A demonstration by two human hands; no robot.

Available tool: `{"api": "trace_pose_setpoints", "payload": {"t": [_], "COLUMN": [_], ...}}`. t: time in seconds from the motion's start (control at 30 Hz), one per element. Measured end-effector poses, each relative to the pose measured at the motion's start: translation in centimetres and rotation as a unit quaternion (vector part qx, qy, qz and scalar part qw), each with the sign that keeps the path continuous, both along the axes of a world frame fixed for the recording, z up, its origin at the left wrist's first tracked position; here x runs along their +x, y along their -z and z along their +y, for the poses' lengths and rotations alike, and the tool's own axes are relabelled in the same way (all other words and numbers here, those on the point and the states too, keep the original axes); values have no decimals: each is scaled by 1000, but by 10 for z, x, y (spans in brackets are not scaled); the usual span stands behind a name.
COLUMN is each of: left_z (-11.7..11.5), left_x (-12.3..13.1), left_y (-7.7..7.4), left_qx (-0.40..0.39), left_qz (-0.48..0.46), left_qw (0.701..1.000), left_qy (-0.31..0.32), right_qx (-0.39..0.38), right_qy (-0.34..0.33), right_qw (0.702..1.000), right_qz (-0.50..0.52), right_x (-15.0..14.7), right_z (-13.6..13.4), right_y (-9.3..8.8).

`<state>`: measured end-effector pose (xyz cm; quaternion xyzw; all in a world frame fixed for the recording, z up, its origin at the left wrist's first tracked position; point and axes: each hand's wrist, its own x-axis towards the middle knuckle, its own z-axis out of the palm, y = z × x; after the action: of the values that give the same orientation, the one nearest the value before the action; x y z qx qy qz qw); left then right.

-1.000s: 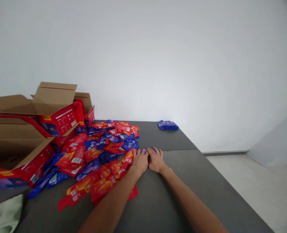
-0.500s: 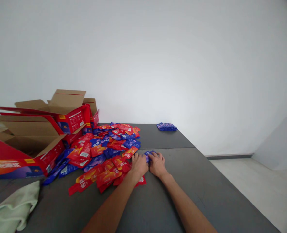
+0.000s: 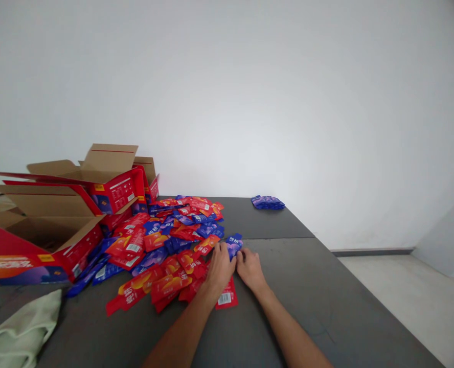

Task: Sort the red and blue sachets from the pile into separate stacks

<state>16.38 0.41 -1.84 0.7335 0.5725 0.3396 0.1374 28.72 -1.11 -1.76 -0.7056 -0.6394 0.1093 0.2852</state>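
The person's left hand (image 3: pixel 219 265) and right hand (image 3: pixel 250 267) lay close together on the flat dark grey table (image 3: pixel 307 301). Between their fingertips was a small blue shiny packet (image 3: pixel 233 244). Both hands pinched it, one from each side, with the fingers held close together. The packet's long side ran away from the person, toward the white wall, and its far end tipped up a little.

It sat at the right edge of a big messy heap of red and blue packets (image 3: pixel 161 240). A flat red packet with a white label (image 3: pixel 227 297) lay under the left wrist.

On the left stood two open cardboard boxes, red outside and brown inside: a near one (image 3: pixel 39 240) and a far one (image 3: pixel 114 186). Their flaps were up, and I could not tell what was inside.

A little stack of blue packets (image 3: pixel 267 203) sat far off near the wall. A pale green cloth (image 3: pixel 16 332) lay at the near left corner.
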Motion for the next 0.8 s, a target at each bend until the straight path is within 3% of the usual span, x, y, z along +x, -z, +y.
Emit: {"api": "trace_pose_setpoints", "payload": {"t": [0.13, 0.2, 0.33, 0.53, 0.8], "left_z": [-4, -6, -2, 11, 8], "left_x": [0, 0, -2, -2, -1], "left_y": [1, 2, 9, 22, 20], "left_qx": [15, 13, -15, -68, -61], "left_qz": [-81, -110, -139, -183, -113], "left_qw": [996, 992, 987, 980, 991], "left_qy": [28, 56, 80, 44, 28], "right_qx": [1, 26, 68, 67, 34], "right_qy": [-26, -38, -32, -27, -15], "right_qw": [984, 975, 976, 978, 982], "right_qz": [175, 216, 202, 195, 185], "right_x": [0, 1, 3, 1, 3], "right_z": [1, 3, 4, 0, 3], "right_y": [2, 4, 4, 3, 16]}}
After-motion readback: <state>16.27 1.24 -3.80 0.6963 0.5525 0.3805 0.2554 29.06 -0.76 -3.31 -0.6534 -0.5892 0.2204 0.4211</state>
